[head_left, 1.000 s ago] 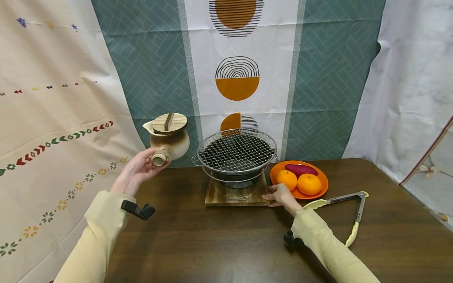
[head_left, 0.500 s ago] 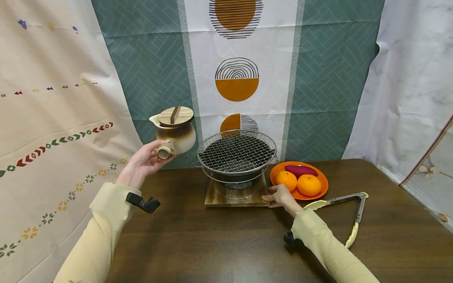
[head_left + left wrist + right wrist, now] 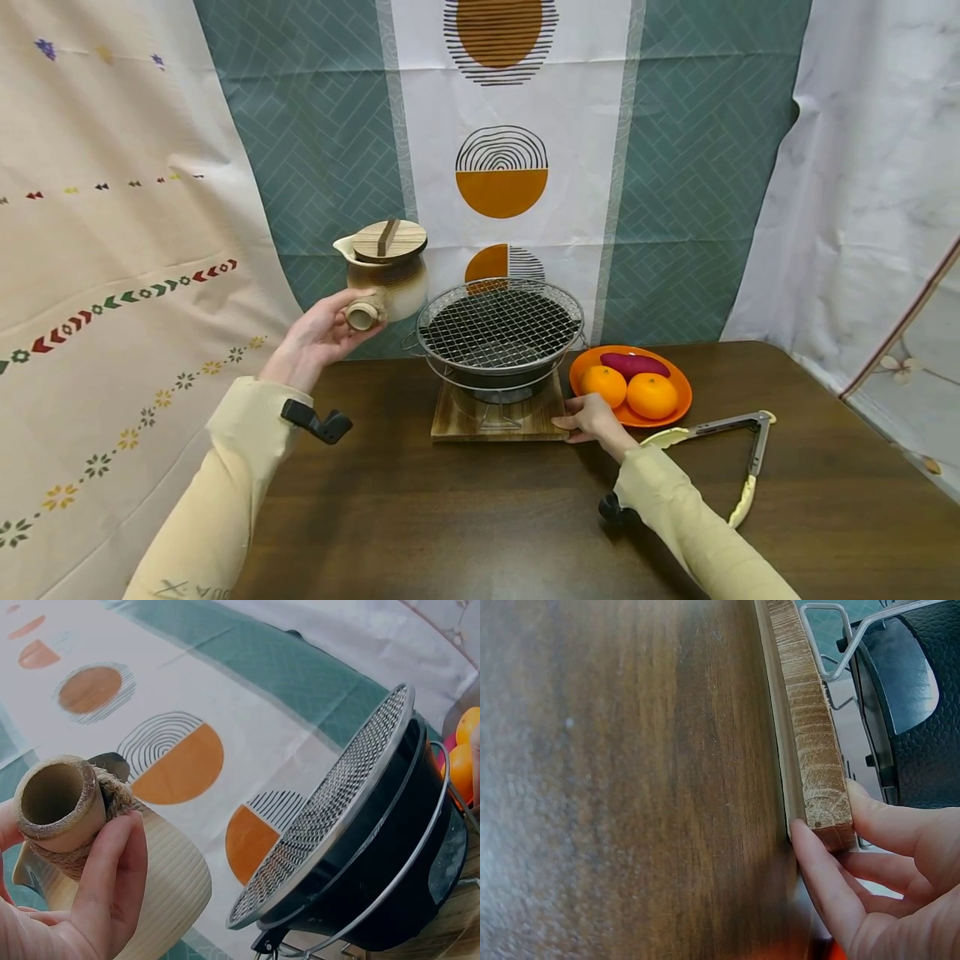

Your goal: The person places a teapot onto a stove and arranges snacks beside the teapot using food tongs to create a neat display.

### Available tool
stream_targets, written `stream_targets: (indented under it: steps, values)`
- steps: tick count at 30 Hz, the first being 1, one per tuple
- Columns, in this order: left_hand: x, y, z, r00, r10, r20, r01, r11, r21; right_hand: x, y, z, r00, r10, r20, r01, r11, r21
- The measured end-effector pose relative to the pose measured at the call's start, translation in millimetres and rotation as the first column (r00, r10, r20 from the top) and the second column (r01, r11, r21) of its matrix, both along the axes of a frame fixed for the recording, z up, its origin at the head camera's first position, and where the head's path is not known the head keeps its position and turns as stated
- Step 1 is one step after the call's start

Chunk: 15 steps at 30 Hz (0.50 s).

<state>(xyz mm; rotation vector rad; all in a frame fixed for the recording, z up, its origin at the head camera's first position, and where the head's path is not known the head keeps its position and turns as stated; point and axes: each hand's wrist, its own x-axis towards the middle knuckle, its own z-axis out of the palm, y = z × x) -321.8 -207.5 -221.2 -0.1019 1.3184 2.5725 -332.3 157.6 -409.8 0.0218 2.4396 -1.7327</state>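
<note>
My left hand (image 3: 311, 342) grips the rope-wrapped side handle (image 3: 61, 799) of a cream-and-brown clay teapot (image 3: 405, 292), raised above the table left of the grill. A wooden lid (image 3: 392, 239) covers the pot, and its spout points left. At the table's back stands a round black tabletop grill (image 3: 367, 877) topped by a wire mesh (image 3: 498, 325). The grill rests on a square wooden board (image 3: 453, 421). With thumb above and fingers at the side and lower edge, my right hand (image 3: 597, 423) pinches the board's front right corner, as the right wrist view shows.
Right of the grill, an orange plate (image 3: 678, 410) bears two oranges (image 3: 652, 396) and a purple sweet potato (image 3: 636, 365). Spread tongs (image 3: 759, 446) with cream grips lie near the right sleeve. Patterned cloth (image 3: 330, 125) hangs behind the brown table (image 3: 420, 525).
My left hand has carried the teapot to the right and slightly upward, closer to the grill. The right hand stays at the board's corner.
</note>
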Motion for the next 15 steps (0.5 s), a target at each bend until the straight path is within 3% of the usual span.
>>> stream_targets:
  steps: [15]
  values:
    - [-7.8,20.0,1.2,1.000,-0.025,0.000,0.025,0.999,-0.023,-0.3,0,0.4,1.000,-0.004,-0.007,0.004,1.000,0.007]
